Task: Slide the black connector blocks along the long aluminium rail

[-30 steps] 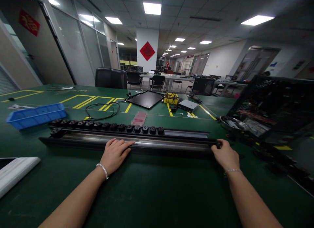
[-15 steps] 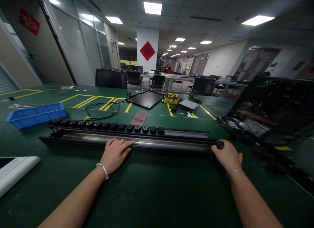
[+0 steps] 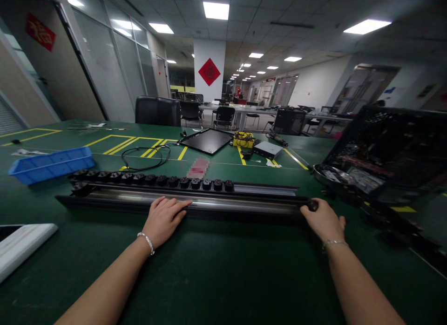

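Nearest, the left hand (image 3: 165,222) and the right hand (image 3: 323,220) reach forward over the green tabletop (image 3: 223,278) to a long black channel with a shiny metallic inner face (image 3: 233,206). The channel lies flat, its long axis running left to right, crosswise to both forearms. The left hand rests on its middle stretch, fingers loosely spread, the index finger pointing rightward along the metal; it does not grip. The right hand, at the right end, has thumb and fingers pinched around a small, dark, rounded piece (image 3: 313,205). That piece sits directly at the right fingertips, well apart from the left hand; whether it is joined to the channel cannot be told.

The channel's left end extends well past the left hand. Just beyond, alongside it, lies a black strip with a row of chunky black sockets (image 3: 172,181). Farther off are a blue plastic bin (image 3: 52,165), a looped black cable (image 3: 139,170) and a flat, black-framed panel (image 3: 207,141).
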Action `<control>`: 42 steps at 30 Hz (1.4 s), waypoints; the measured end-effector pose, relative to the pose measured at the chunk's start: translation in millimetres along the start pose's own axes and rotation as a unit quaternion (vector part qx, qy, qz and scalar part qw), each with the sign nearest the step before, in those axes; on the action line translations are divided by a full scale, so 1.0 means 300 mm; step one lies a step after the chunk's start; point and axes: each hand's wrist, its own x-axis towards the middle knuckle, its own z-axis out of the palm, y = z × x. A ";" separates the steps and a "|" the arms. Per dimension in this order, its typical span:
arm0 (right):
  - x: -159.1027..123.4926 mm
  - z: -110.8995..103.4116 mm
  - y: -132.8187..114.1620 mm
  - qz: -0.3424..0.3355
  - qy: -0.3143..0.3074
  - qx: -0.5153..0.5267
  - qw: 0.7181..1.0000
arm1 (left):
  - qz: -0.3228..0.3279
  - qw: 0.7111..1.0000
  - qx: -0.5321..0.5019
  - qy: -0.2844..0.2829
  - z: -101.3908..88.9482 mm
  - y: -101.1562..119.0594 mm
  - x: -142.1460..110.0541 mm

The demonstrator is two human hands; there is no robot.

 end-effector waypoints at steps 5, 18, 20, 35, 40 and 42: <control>0.000 -0.010 -0.002 -0.003 -0.017 0.002 1.000 | 0.002 1.000 0.003 -0.006 -0.007 0.004 -0.002; 0.016 0.003 0.015 0.005 -0.011 0.007 1.000 | 0.001 1.000 -0.002 -0.006 0.000 -0.004 -0.001; 0.017 0.002 0.015 0.007 -0.014 0.007 1.000 | 0.000 1.000 -0.003 -0.007 0.000 -0.004 -0.001; 0.020 0.007 0.024 0.012 -0.014 0.002 1.000 | 0.001 1.000 0.000 -0.002 0.006 -0.007 -0.001; 0.020 0.000 0.023 0.019 -0.014 0.001 1.000 | 0.000 1.000 0.000 -0.005 0.004 -0.004 -0.001; 0.019 -0.002 0.022 0.017 -0.012 0.004 1.000 | -0.001 1.000 -0.001 -0.005 0.004 -0.004 0.000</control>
